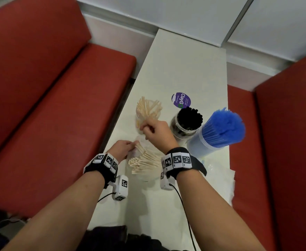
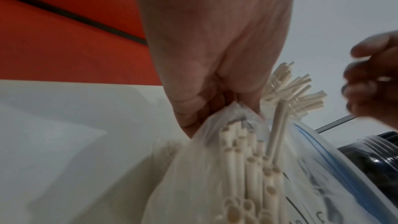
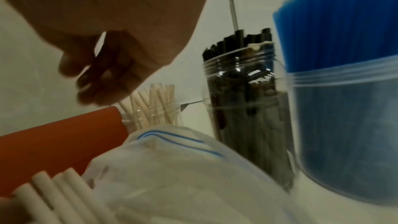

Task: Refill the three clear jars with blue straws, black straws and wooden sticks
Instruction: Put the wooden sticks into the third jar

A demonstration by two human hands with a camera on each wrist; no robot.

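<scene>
Three clear jars stand on the white table (image 1: pixel 184 66): one with wooden sticks (image 1: pixel 148 113), one with black straws (image 1: pixel 186 124), one packed with blue straws (image 1: pixel 219 131). My left hand (image 1: pixel 125 148) grips the mouth of a clear zip bag (image 1: pixel 145 162) that lies on the table with many wooden sticks in it. My right hand (image 1: pixel 148 129) hovers at the stick jar (image 3: pixel 150 108), fingers curled, pinching a few sticks over its rim. In the left wrist view the left hand (image 2: pixel 215 105) bunches the bag (image 2: pixel 226 159).
A purple round ClayGo sticker (image 1: pixel 181 100) lies beyond the jars. Crumpled clear plastic (image 1: pixel 217 171) rests near the table's right edge. Red benches flank the narrow table on the left (image 1: pixel 49 105) and the right (image 1: pixel 284 142).
</scene>
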